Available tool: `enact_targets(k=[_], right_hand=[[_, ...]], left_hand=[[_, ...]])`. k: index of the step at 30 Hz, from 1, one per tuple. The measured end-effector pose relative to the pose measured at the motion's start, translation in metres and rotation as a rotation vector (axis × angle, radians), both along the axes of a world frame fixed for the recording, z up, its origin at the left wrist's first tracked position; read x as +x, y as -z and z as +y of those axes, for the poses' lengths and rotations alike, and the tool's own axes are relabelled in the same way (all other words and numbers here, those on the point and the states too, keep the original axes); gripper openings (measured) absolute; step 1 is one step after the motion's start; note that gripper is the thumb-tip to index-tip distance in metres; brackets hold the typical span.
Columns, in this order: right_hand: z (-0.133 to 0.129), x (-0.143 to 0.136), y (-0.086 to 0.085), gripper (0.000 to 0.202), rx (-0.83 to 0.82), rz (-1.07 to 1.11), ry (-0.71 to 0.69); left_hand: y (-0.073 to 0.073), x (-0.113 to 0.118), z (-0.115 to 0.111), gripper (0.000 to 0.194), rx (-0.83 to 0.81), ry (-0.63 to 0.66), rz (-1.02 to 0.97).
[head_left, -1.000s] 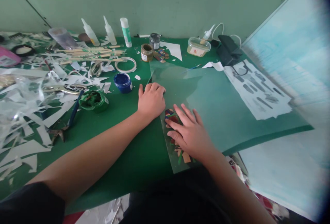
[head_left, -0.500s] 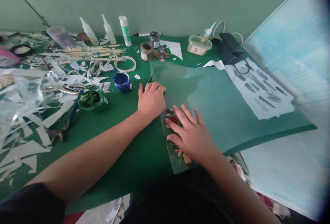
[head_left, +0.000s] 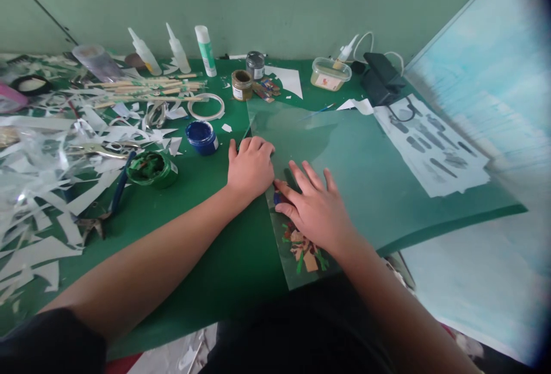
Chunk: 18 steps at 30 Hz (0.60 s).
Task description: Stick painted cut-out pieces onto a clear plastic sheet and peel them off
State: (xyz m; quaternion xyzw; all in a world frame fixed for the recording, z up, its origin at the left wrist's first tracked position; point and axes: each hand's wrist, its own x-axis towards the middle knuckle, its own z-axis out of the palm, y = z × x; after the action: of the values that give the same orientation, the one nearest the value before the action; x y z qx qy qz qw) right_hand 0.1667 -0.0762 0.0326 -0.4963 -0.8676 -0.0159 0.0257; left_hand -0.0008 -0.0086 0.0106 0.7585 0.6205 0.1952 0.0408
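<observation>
One open green paint jar [head_left: 150, 176] stands far left; a blue paint jar [head_left: 206, 143] follows. Left hand [head_left: 251, 168] rests, fingers curled, at the edge of the clear sheet [head_left: 365, 173]; any grip cannot be determined. Coloured pieces [head_left: 310, 261] lie at the sheet's near-left corner, partly covered by the right hand [head_left: 316, 207], spread palm-down, grasping nothing. Printed paper [head_left: 424, 153] lies rightmost.

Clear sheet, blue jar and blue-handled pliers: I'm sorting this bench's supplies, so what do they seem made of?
Clear sheet: likely plastic, smooth with a soft sheen; the green tabletop shows through, though glass isn't ruled out.
Blue jar: probably plastic, fairly glossy, as its smooth wall catches light.
Pliers: dull metal head, perhaps rusty from its brown look; evenly coloured blue grip, perhaps plastic or rubber.
</observation>
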Motion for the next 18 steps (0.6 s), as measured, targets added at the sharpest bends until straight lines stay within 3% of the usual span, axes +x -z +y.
enact_targets(k=[7, 12, 18], right_hand=[[-0.003, 0.011, 0.006, 0.049, 0.009, 0.015, 0.074], [-0.005, 0.007, 0.003, 0.053, 0.023, 0.007, 0.055], [-0.019, 0.025, 0.000, 0.047, 0.012, -0.023, 0.049]], left_hand=[[-0.001, 0.000, 0.000, 0.029, -0.002, 0.008, -0.004], [-0.002, 0.001, -0.001, 0.028, 0.001, 0.007, 0.000], [-0.003, 0.001, 0.000, 0.029, -0.019, 0.004, -0.008]])
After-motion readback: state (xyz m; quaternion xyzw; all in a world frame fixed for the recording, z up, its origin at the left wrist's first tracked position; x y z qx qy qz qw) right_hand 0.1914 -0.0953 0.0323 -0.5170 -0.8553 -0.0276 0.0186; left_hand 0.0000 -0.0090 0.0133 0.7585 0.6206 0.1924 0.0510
